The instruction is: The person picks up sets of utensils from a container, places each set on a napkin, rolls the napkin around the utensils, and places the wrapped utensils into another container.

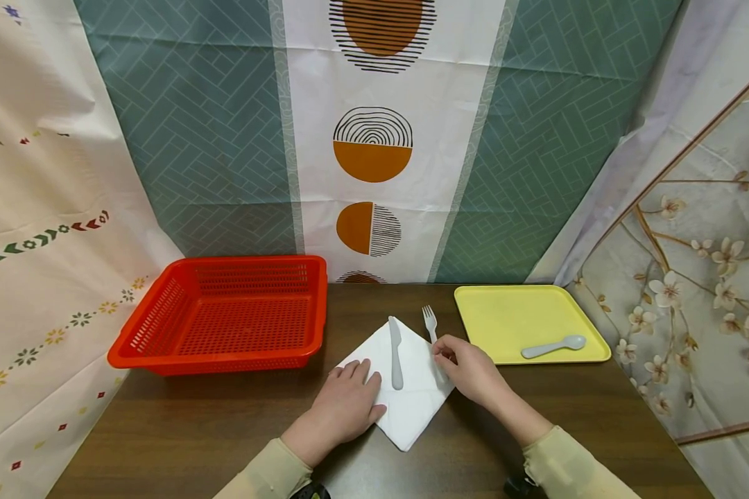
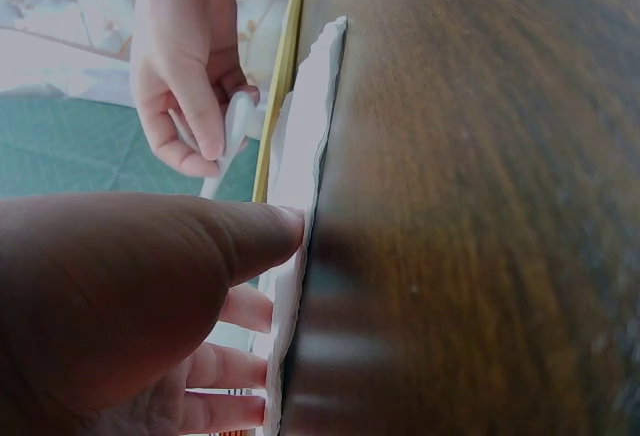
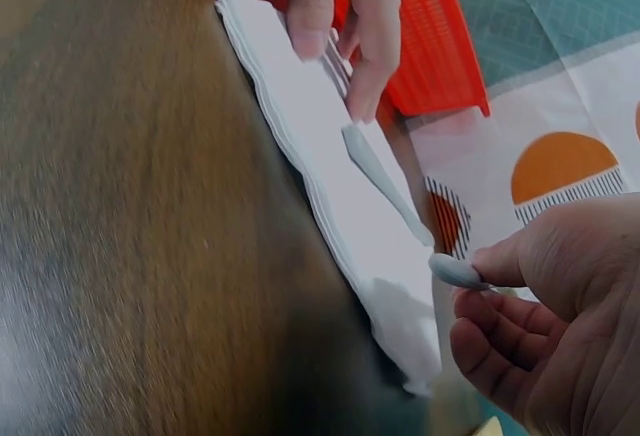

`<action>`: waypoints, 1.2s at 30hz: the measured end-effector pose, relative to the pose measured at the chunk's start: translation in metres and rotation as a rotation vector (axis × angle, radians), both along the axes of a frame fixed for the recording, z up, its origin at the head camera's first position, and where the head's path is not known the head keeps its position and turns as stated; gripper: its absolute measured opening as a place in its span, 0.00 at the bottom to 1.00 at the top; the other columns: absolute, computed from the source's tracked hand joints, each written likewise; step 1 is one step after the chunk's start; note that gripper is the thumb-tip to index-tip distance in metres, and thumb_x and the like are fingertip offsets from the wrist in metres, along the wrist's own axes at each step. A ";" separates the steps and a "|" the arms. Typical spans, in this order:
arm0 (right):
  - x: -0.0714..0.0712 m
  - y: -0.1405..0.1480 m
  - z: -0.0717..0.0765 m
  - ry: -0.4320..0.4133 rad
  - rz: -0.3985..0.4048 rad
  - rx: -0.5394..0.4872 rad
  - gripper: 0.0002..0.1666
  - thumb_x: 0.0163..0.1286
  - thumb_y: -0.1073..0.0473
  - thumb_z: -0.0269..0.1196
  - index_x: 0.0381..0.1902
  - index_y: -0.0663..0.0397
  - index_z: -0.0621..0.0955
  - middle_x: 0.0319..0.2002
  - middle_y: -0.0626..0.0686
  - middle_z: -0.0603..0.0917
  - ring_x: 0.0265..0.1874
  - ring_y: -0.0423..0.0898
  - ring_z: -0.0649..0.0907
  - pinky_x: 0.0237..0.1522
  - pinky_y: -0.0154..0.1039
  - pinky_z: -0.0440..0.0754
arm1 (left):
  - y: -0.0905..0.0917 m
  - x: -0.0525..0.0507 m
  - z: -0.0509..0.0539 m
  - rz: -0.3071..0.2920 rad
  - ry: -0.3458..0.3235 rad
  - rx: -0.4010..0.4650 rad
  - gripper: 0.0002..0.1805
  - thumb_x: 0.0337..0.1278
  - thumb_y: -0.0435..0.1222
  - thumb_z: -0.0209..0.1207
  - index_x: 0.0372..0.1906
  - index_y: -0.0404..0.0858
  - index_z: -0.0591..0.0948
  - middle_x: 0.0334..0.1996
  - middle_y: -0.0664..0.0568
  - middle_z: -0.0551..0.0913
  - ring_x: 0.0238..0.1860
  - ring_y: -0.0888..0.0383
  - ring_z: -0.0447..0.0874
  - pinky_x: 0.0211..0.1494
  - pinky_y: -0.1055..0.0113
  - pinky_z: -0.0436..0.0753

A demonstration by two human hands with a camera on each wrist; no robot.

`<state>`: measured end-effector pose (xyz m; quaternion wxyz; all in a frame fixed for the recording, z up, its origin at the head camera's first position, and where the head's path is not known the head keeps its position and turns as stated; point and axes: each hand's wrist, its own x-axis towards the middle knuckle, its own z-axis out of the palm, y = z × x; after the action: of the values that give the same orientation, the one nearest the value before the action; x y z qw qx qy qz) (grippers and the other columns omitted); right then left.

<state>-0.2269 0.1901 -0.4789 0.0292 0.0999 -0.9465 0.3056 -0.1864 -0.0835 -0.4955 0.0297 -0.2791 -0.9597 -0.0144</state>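
A folded white napkin [image 1: 406, 416] lies on the table with one corner toward the person. On it rests a light grey plastic knife [image 1: 396, 357], its handle toward the person. My left hand [image 1: 349, 400] rests on the napkin's left side, fingers spread and fairly straight; in the left wrist view its thumb [image 2: 265, 231] touches the edge. My right hand [image 1: 471, 367] pinches a light grey fork [image 1: 430, 319] by its handle over the napkin's right side, tines pointing away. In the right wrist view the handle end [image 3: 457, 270] sticks out between thumb and fingers.
A red plastic basket [image 1: 215, 362] stands at the back left. At the back right lies a yellow tray [image 1: 505, 312] with a light grey spoon [image 1: 555, 346] on it. Patterned cloth [image 1: 225, 138] hangs behind the brown table [image 1: 225, 423] and along both sides.
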 end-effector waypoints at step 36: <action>0.001 -0.034 -0.013 0.009 0.049 0.005 0.08 0.75 0.63 0.73 0.42 0.42 0.86 0.32 0.42 0.83 0.32 0.41 0.79 0.37 0.44 0.79 | 0.000 0.000 0.002 -0.001 -0.010 -0.002 0.30 0.72 0.54 0.68 0.68 0.39 0.83 0.71 0.37 0.79 0.70 0.39 0.78 0.71 0.39 0.77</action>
<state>-0.2260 0.1558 -0.4920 0.0259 0.1246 -0.9444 0.3033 -0.1861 -0.0836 -0.4937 0.0244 -0.2795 -0.9597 -0.0148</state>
